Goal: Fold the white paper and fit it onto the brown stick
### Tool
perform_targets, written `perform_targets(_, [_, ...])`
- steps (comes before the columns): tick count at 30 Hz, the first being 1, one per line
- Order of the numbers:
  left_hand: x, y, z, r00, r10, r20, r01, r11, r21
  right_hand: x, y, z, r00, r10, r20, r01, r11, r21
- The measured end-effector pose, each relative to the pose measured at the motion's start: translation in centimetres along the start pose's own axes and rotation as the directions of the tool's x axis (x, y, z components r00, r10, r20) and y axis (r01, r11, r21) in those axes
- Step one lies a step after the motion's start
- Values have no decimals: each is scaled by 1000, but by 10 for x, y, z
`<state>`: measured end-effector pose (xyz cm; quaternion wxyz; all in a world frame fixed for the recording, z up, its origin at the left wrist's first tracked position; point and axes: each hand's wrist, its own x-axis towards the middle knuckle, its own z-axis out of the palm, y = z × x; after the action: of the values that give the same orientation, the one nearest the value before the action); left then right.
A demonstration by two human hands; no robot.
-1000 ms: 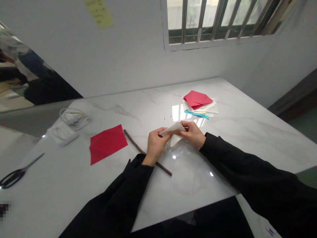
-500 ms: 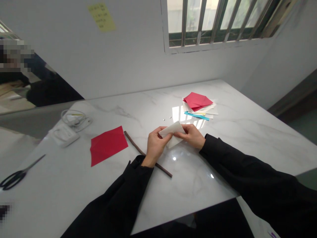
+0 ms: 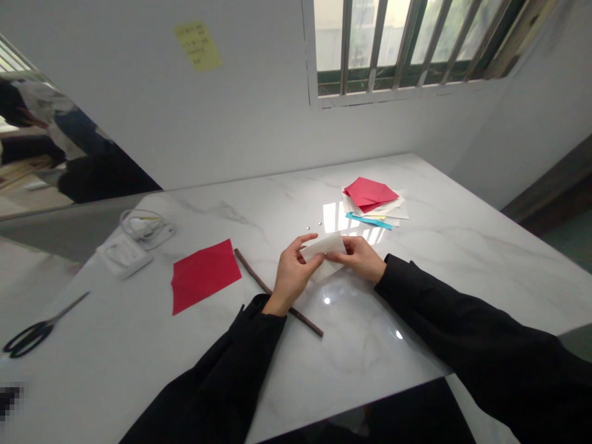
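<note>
White paper (image 3: 330, 245), centre frame, looks light and easily creased; we should hold its edges gently, left hand (image 3: 293, 270) and right hand (image 3: 364, 259) both pinched on it.

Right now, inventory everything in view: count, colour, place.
Table: 1, white, centre
Folded paper: 1, white, held centre
Paper sheet: 1, red, left of centre
Stick: 1, brown, right of sheet
Paper pile: 1, multicoloured, table's far side
Shiny bits: 2, silvery, left of pile
Scissors: 1, black handles, far left
Boxy item with cable: 1, white, back left
Note: 1, yellow, on wall
Window: 1, grey bars, above table
Person: 1, dark and white, upper left
Pixelated item: 1, dark, lower left
Left hand, right hand: 2, black sleeves, holding paper
</note>
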<state>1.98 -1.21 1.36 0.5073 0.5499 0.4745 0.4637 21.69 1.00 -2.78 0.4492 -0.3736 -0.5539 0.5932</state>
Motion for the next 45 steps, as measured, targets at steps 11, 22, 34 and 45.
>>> perform_targets(11, [16, 18, -86, 949, 205, -238, 78, 581, 810, 5, -10, -17, 989, 130, -73, -103, 949, 297])
perform_targets(22, [17, 16, -97, 977, 99, -187, 143, 346, 927, 4, -11, -17, 982, 188, -34, -169, 938, 302])
perform_targets(34, [17, 7, -112, 989, 74, -127, 107, 234, 966, 10, -5, -20, 990, 137, 19, -136, 944, 301])
perform_targets(45, [2, 8, -49, 992, -52, 117, 4, 926, 377, 3, -9, -15, 972, -50, 228, 16, 988, 151])
